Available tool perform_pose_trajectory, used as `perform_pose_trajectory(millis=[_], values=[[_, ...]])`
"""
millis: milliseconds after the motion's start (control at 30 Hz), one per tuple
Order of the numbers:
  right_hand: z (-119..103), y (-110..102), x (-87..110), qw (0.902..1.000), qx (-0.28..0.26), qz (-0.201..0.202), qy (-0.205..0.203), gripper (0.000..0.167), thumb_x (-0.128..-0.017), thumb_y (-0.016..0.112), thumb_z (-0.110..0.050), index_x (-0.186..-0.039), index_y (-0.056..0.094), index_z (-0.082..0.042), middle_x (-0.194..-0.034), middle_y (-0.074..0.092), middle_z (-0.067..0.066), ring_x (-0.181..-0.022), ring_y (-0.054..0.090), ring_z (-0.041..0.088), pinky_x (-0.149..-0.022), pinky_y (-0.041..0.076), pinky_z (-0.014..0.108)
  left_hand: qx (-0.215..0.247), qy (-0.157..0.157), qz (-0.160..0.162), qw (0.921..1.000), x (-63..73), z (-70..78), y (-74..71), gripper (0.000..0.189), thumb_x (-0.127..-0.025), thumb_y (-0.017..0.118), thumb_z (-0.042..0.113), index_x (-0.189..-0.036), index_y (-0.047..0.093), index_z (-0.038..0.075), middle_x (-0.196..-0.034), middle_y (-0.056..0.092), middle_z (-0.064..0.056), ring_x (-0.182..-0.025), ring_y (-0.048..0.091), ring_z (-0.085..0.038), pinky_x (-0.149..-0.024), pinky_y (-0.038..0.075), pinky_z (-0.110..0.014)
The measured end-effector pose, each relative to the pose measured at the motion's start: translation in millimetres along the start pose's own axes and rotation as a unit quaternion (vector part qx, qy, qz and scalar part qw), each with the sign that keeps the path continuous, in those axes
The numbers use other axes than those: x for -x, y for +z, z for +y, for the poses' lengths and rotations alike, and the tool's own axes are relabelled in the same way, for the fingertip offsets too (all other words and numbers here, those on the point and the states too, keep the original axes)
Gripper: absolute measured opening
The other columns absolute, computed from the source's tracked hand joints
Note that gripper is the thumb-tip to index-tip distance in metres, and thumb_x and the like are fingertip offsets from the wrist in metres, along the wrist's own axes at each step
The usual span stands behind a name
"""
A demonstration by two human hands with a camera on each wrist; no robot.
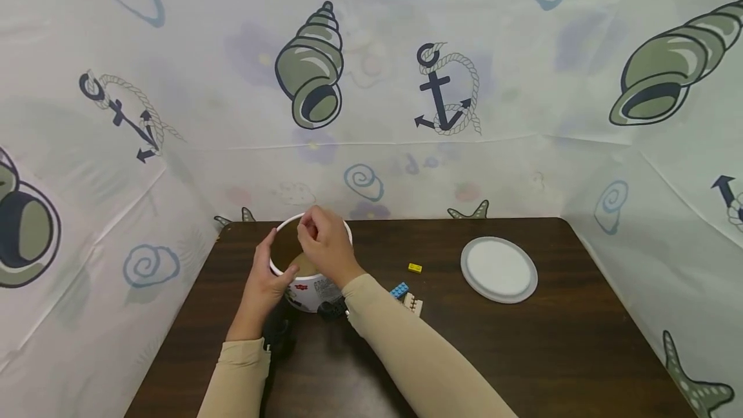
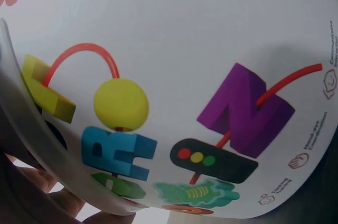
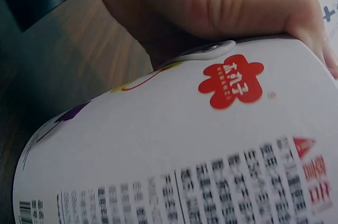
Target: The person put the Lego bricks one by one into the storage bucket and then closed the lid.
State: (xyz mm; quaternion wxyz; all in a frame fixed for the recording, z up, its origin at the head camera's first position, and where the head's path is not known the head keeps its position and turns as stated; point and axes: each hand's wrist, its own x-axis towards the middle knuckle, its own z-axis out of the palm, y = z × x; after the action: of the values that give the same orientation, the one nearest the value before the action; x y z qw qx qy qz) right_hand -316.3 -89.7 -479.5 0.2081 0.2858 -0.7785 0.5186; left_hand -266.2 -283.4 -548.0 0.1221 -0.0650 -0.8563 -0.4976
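Observation:
A white round tub (image 1: pixel 310 290) with printed pictures stands near the table's far edge, its mouth facing up and towards me, a tan inside (image 1: pixel 304 266) showing. My left hand (image 1: pixel 264 286) grips its left side, thumb over the near rim. Over the mouth is my right hand (image 1: pixel 327 244), fingers curled and drawn together; I cannot tell whether they pinch something. The left wrist view has the tub wall (image 2: pixel 174 34) with printed letters and shapes. In the right wrist view, the left hand (image 3: pixel 211 2) lies over the rim beside a red logo on the tub.
Right of the tub, a small yellow toy brick (image 1: pixel 415 268) lies on the dark wooden table (image 1: pixel 522 353). A blue brick (image 1: pixel 399 290) and a cream brick piece (image 1: pixel 413 304) are by the right sleeve. Further right is a white round lid (image 1: pixel 499 269). Patterned cloth (image 1: pixel 395 173) surrounds the table.

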Motion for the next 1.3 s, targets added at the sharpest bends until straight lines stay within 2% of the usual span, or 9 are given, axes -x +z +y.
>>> perform_pose_trajectory(millis=[133, 267, 433, 533, 767, 933, 1100, 1200, 1300], values=[[0, -8, 10.9, 0.9993, -0.022, -0.031, -0.003, 0.008, -0.106, 0.063, -0.017, -0.098, 0.064, -0.019, -0.083, 0.058, -0.005, -0.079, 0.053, 0.009, -0.076, 0.045, 0.024, 0.004, -0.003, -0.001, 1.0, 1.1, 0.6, 0.0, 0.102, -0.095, 0.078, 0.03, -0.175, 0.017, 0.014, -0.171, 0.028, -0.025, -0.144, 0.045, -0.049, -0.12, 0.039, -0.07], [2, -27, 27.6, 0.9909, -0.103, -0.064, 0.058, 0.006, -0.109, 0.063, -0.021, -0.105, 0.065, -0.017, -0.097, 0.062, 0.0, -0.089, 0.056, 0.012, -0.081, 0.048, 0.026, 0.009, -0.002, 0.002, 1.0, 1.7, 0.2, -0.1, 0.103, -0.095, 0.079, 0.031, -0.176, 0.017, 0.014, -0.172, 0.028, -0.024, -0.146, 0.043, -0.047, -0.12, 0.038, -0.07], [14, -63, 47.2, 0.971, -0.19, -0.064, 0.13, 0.013, -0.11, 0.064, -0.023, -0.113, 0.066, -0.011, -0.109, 0.064, 0.007, -0.1, 0.059, 0.016, -0.091, 0.05, 0.028, 0.006, 0.003, 0.001, 1.0, -1.7, 1.1, -0.4, 0.103, -0.094, 0.079, 0.033, -0.175, 0.017, 0.015, -0.17, 0.029, -0.024, -0.147, 0.042, -0.048, -0.121, 0.037, -0.07], [23, -89, 59.1, 0.9682, -0.197, -0.049, 0.146, 0.014, -0.11, 0.065, -0.022, -0.113, 0.067, -0.008, -0.111, 0.064, 0.008, -0.104, 0.06, 0.017, -0.093, 0.051, 0.028, 0.012, 0.004, 0.0, 0.9999, -2.6, 0.2, 0.8, 0.103, -0.094, 0.079, 0.031, -0.175, 0.018, 0.015, -0.17, 0.03, -0.025, -0.147, 0.042, -0.049, -0.121, 0.036, -0.072], [50, -148, 89.9, 0.9702, -0.145, 0.017, 0.193, 0.012, -0.109, 0.066, -0.021, -0.113, 0.067, -0.009, -0.109, 0.063, 0.007, -0.102, 0.058, 0.023, -0.087, 0.049, 0.027, 0.022, -0.004, 0.001, 0.9997, 0.5, -1.3, 1.2, 0.104, -0.094, 0.081, 0.031, -0.175, 0.018, 0.018, -0.171, 0.029, -0.024, -0.148, 0.041, -0.05, -0.122, 0.035, -0.071], [66, -180, 104.7, 0.9608, -0.127, 0.039, 0.243, 0.013, -0.11, 0.064, -0.019, -0.115, 0.065, -0.007, -0.105, 0.06, 0.008, -0.097, 0.057, 0.025, -0.083, 0.048, 0.025, 0.017, -0.002, 0.003, 0.9998, 1.2, -0.8, 0.9, 0.104, -0.094, 0.081, 0.03, -0.175, 0.019, 0.017, -0.172, 0.029, -0.023, -0.149, 0.04, -0.048, -0.123, 0.033, -0.071], [78, -195, 112.2, 0.9406, -0.155, 0.034, 0.3, 0.022, -0.11, 0.062, -0.02, -0.121, 0.063, 0.0, -0.1, 0.058, 0.007, -0.093, 0.057, 0.034, -0.08, 0.05, 0.029, 0.015, -0.002, 0.005, 0.9999, 1.1, 1.2, -1.1, 0.104, -0.093, 0.081, 0.027, -0.175, 0.019, 0.016, -0.171, 0.029, -0.024, -0.148, 0.041, -0.046, -0.123, 0.033, -0.07], [94, -194, 119.7, 0.9318, -0.156, 0.031, 0.326, 0.024, -0.111, 0.062, -0.02, -0.122, 0.062, 0.001, -0.099, 0.057, 0.003, -0.093, 0.058, 0.031, -0.082, 0.05, 0.032, 0.018, -0.002, 0.003, 0.9998, 0.7, 3.0, -1.2, 0.104, -0.093, 0.081, 0.026, -0.175, 0.019, 0.016, -0.171, 0.029, -0.023, -0.148, 0.041, -0.046, -0.123, 0.033, -0.069], [113, -190, 129.5, 0.9244, -0.16, 0.025, 0.345, 0.025, -0.11, 0.063, -0.022, -0.122, 0.063, -0.001, -0.102, 0.058, 0.006, -0.09, 0.057, 0.027, -0.081, 0.049, 0.034, 0.02, -0.002, 0.002, 0.9998, 1.1, 3.6, 0.6, 0.104, -0.093, 0.081, 0.025, -0.175, 0.019, 0.015, -0.172, 0.028, -0.023, -0.149, 0.04, -0.045, -0.123, 0.033, -0.069]])
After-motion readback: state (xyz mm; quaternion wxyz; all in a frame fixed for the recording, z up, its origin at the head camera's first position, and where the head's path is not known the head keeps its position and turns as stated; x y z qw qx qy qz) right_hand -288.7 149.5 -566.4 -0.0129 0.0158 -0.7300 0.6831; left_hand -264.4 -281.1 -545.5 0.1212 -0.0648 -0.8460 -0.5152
